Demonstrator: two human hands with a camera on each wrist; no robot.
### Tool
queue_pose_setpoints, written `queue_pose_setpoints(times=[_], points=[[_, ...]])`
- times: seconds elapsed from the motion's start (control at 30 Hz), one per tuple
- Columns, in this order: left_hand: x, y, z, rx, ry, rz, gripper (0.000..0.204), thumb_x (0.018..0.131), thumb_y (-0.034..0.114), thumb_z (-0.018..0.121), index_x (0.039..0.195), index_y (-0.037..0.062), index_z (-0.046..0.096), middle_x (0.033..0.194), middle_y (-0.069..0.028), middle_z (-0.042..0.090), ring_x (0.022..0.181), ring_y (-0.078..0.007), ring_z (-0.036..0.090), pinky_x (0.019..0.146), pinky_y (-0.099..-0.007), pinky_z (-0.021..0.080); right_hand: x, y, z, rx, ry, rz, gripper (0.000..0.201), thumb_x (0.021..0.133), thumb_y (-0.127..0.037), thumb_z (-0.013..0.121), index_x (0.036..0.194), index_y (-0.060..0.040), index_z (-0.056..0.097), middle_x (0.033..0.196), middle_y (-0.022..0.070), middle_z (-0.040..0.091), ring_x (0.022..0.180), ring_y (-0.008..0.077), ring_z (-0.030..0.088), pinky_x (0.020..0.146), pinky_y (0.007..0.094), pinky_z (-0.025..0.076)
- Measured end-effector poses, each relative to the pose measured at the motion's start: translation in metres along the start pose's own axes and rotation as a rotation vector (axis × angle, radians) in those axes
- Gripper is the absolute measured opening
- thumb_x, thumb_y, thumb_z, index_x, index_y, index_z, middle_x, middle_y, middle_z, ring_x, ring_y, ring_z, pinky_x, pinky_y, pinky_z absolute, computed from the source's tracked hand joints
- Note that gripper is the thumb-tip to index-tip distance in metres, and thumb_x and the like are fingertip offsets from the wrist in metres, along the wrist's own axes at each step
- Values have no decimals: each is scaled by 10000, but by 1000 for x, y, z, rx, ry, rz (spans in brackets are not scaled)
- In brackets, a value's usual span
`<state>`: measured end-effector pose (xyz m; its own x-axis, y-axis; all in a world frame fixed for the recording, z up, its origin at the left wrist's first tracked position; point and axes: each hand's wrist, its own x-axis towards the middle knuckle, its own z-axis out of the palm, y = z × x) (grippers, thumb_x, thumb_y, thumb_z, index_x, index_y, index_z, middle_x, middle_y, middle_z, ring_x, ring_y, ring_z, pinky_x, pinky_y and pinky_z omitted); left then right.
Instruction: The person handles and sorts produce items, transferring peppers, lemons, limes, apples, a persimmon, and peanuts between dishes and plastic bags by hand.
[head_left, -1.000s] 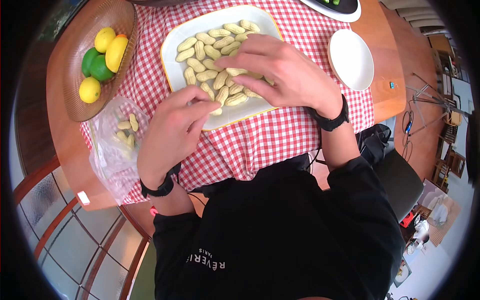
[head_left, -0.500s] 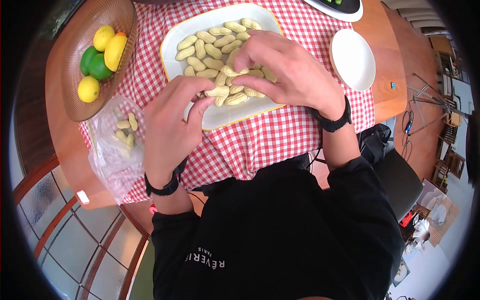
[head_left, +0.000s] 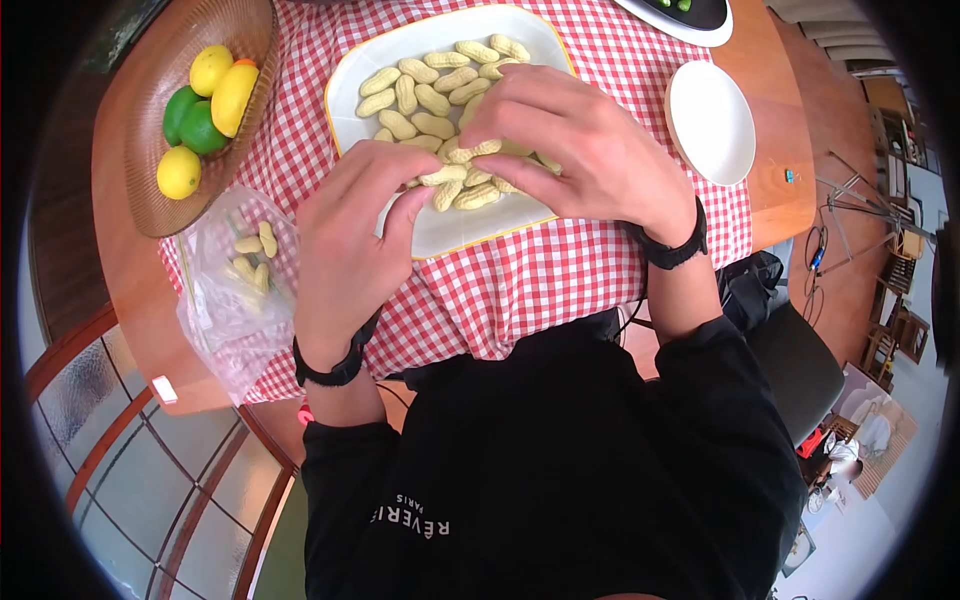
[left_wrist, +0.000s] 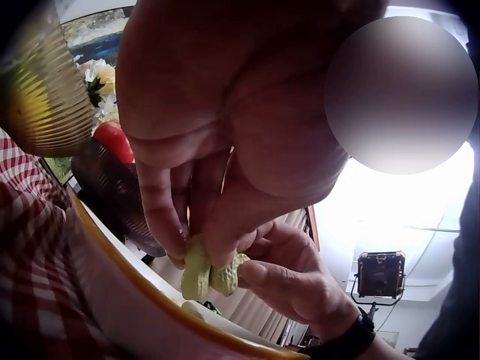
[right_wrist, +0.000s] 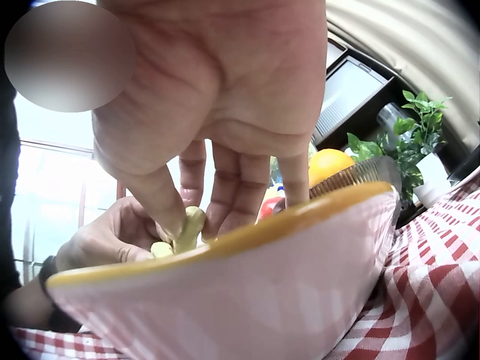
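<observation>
Many pale peanuts in shells (head_left: 432,98) lie in a white dish with a yellow rim (head_left: 352,72). Over its near left part, the left hand (head_left: 352,232) pinches one peanut (head_left: 443,176) between thumb and fingers. Beside it the right hand (head_left: 585,145) pinches another peanut (head_left: 474,152). The left wrist view shows the left hand's peanut (left_wrist: 196,271) side by side with a second one (left_wrist: 226,276). In the right wrist view, a peanut (right_wrist: 190,228) is between the right thumb and fingers, above the dish's rim (right_wrist: 247,232).
A ribbed oval bowl (head_left: 145,205) with lemons (head_left: 179,173) and green fruit (head_left: 203,128) stands at the left. Below it lies a clear plastic bag (head_left: 215,330) holding several peanuts. A white oval bowl (head_left: 710,122) and a dark plate (head_left: 700,14) are at the right.
The left hand has moved up and right from the dish's near edge with a peanut in its pinch. The right hand has closed on a peanut and come nearer to the left hand.
</observation>
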<state>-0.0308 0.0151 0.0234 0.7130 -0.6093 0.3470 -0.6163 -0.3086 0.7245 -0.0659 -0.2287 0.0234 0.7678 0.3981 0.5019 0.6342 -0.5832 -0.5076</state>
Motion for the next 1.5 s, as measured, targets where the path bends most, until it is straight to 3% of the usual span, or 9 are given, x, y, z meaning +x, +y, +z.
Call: queue_pose_setpoints(times=[0.07,0.17,0.27,0.77,1.1,1.2,1.3,1.37,1.5], points=[[-1,-1,0,15,5,11,211,838,-66,778,1029,-4,715,993,-103,742,816,-187,679,743,-292,531,-2,0,0,8,-6,-1,203,879,-137,778,1057,-73,707,966,108,701,930,331,696,870,440,572],[-1,-1,-1,26,-3,4,203,838,-54,787,1020,-3,714,988,-97,742,806,-178,677,715,-286,521,-1,-1,-1,46,0,-7,201,881,-140,777,1060,-75,710,962,106,699,925,331,695,867,442,572],[0,1,1,20,5,-12,219,822,-64,751,1015,22,695,953,-115,708,859,-303,713,751,-370,555,-1,-2,-3,41,-23,6,242,830,-77,827,1048,-45,727,1002,84,722,956,305,707,907,430,591],[0,0,1,14,26,13,203,822,-74,753,989,12,677,944,-113,721,847,-296,719,745,-366,561,-1,0,-2,16,-40,-5,197,847,-106,791,1022,-42,728,911,125,713,895,322,699,856,440,579],[0,2,1,5,12,-20,183,822,-72,747,969,11,675,934,-112,720,860,-307,715,750,-376,559,-2,-2,-3,3,-76,12,281,813,-86,843,1083,-61,769,1017,87,751,1013,323,701,938,450,587],[-1,1,-1,52,-10,-7,162,847,-59,779,984,-14,707,989,-106,764,819,-170,711,664,-275,517,-1,-1,-3,-4,-79,5,273,815,-92,844,1076,-59,773,1012,88,751,1010,321,701,933,449,588],[-1,-1,1,44,-6,9,164,842,-62,777,983,-16,706,984,-107,763,820,-183,716,682,-284,529,-2,-1,-3,-7,-81,0,263,811,-90,844,1063,-53,775,1006,90,748,1000,316,701,920,445,590],[-1,1,3,29,7,0,177,829,-67,745,972,17,681,933,-113,717,857,-310,713,736,-379,555,-2,1,-1,-6,-82,-1,260,808,-87,844,1056,-49,776,1002,91,746,992,314,701,911,442,592],[0,1,2,23,-5,-12,171,835,-65,741,974,15,680,932,-117,711,853,-315,710,736,-383,554,0,1,1,12,-29,-38,181,839,-96,792,1001,-20,769,895,107,700,879,305,684,836,429,581]])
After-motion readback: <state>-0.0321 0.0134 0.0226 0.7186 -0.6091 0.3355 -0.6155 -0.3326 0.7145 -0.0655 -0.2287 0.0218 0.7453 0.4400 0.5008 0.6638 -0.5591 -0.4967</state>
